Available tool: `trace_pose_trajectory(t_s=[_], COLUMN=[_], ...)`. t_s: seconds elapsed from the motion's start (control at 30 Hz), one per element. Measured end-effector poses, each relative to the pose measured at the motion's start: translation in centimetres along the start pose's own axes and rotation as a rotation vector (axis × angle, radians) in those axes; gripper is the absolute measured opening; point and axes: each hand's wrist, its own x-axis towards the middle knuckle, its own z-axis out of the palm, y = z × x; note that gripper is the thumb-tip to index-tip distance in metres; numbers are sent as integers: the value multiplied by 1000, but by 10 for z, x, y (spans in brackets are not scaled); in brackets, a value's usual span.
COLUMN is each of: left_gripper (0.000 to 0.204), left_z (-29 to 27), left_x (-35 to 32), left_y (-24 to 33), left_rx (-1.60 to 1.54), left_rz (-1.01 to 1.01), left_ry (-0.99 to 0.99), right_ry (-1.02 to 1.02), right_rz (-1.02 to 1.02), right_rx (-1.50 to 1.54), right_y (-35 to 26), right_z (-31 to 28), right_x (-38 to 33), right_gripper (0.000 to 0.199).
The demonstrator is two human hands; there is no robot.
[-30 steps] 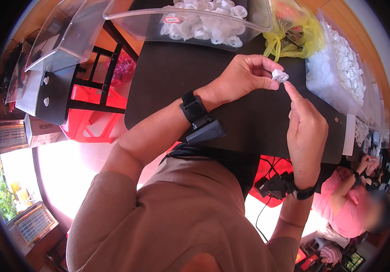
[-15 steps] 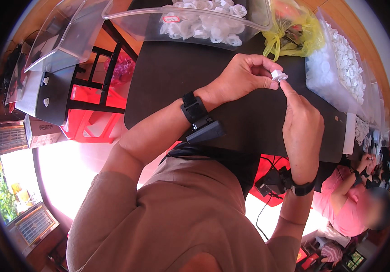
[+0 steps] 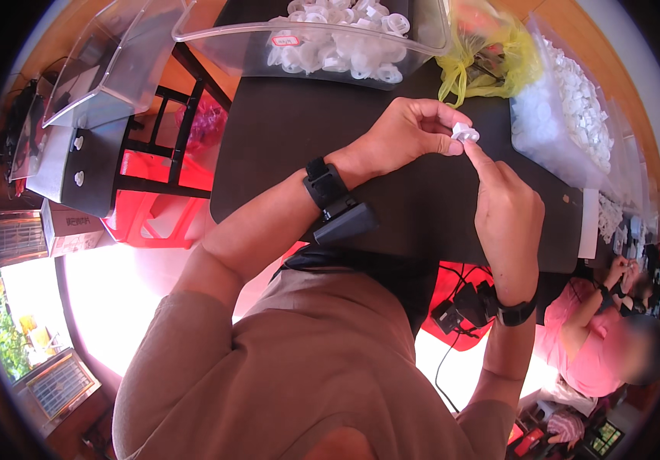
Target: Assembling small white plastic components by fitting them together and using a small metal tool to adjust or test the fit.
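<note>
A small white plastic part (image 3: 464, 133) with a rounded flange is held over the dark table. The thumb and forefinger of my left hand (image 3: 414, 138) pinch it from the left, so that hand is closed. From the right, my right hand (image 3: 508, 215) reaches up to the same part, its forefinger tip against the lower edge. Its other fingers are curled in, and its thumb is hidden behind the hand. Both hands are raised a little off the dark tabletop (image 3: 422, 207).
A clear bin (image 3: 307, 31) of white round parts stands at the far side. Beside it lies a yellow plastic bag (image 3: 491, 65). Another bin (image 3: 552, 123), full of white pieces, is at the right. A person in pink (image 3: 583, 337) works at the lower right.
Both hands and the white part have shifted slightly left and nearer. The part is turned a little, its flange facing more toward me. My grip stays the same.
</note>
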Motion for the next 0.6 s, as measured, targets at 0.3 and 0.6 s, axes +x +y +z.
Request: trace_pose_trajectory(t_s=[0.3,0.6], left_gripper=[34,31], left_z=[1,3], left_x=[-5,-6], left_y=[2,6], left_rx=[-291,-268], left_rz=[-144,-150], left_ry=[-58,-91], right_ry=[256,185], right_rz=[361,425], right_rx=[863,1090], right_y=[3,6], right_z=[17,29], right_x=[0,13], right_gripper=[44,35])
